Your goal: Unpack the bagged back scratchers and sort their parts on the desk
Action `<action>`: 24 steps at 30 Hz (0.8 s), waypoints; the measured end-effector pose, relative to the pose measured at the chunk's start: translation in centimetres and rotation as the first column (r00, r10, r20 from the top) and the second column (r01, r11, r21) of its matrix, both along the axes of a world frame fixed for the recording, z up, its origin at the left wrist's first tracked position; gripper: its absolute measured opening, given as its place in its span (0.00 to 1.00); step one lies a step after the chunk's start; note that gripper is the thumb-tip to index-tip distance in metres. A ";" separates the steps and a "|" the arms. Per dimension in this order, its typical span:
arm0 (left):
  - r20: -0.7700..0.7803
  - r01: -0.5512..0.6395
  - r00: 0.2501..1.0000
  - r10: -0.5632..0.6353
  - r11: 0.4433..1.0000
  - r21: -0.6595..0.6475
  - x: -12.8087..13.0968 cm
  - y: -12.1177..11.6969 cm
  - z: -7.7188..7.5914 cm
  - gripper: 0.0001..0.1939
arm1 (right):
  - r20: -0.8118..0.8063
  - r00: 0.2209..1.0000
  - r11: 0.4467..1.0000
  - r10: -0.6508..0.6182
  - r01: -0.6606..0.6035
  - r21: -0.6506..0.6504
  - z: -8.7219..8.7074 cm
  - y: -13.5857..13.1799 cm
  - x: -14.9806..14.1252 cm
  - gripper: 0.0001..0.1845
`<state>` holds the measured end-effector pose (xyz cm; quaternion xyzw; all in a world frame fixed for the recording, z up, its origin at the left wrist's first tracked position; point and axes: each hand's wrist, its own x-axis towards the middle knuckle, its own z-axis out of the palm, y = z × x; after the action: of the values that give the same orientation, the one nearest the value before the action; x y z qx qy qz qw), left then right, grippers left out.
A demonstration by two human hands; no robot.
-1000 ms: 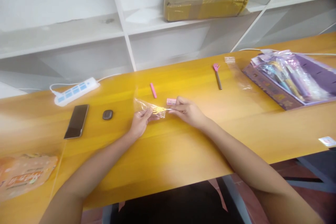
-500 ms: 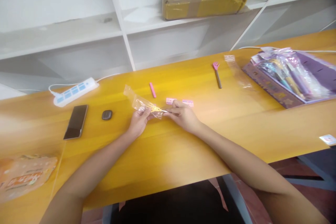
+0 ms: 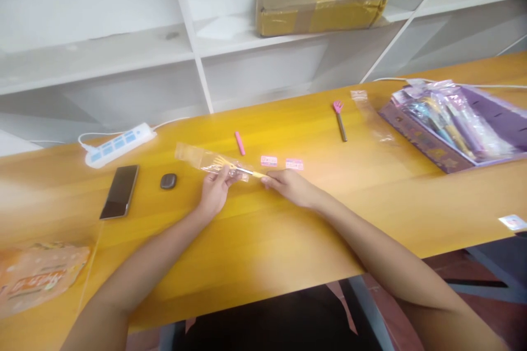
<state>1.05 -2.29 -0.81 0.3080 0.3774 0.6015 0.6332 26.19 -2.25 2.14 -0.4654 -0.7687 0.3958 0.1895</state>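
My left hand (image 3: 214,191) is closed in a pinch on a clear plastic bag (image 3: 189,154) and the yellow claw-shaped head of a small back scratcher inside it. The back scratcher's metal shaft (image 3: 245,171) sticks out of the bag to the right. My right hand (image 3: 294,186) grips its yellow handle end, partly hidden by the fingers. Just beyond my right hand lie two small pink-and-white labels, one the left label (image 3: 269,160), the other the right label (image 3: 294,164). A pink stick-like piece (image 3: 239,143) lies farther back.
A pink-headed back scratcher (image 3: 340,122) and another clear bag (image 3: 373,115) lie at the back right, beside a purple box (image 3: 428,148) of wrapped back scratchers. To the left are a power strip (image 3: 119,145), a phone (image 3: 119,192), a small black case (image 3: 168,181) and an orange package (image 3: 41,277).
My hands have moved slightly apart, the right one to the right. More of the shaft and the yellow handle now shows outside the bag. The bag's loose end has swung left and down.
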 end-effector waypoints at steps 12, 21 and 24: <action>-0.096 0.086 0.992 -0.084 0.996 0.022 0.4 -0.7 0.0 0.23 | -0.131 0.991 0.999 0.025 -0.029 -0.026 -0.5 -0.5 -1.4 0.28; -0.086 0.111 0.990 -0.108 0.993 0.038 0.3 -0.5 -0.1 0.23 | -0.242 0.953 0.930 0.180 -0.245 -0.274 1.0 0.9 1.7 0.30; -0.194 0.256 0.951 -0.242 0.966 0.048 0.2 -0.9 -0.6 0.25 | -0.248 0.953 0.940 0.174 -0.236 -0.247 0.3 0.3 0.6 0.31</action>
<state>1.28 -3.14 -1.36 0.4310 0.3712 0.4985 0.6542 26.80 -1.91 2.45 -0.3567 -0.7249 0.5655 0.1656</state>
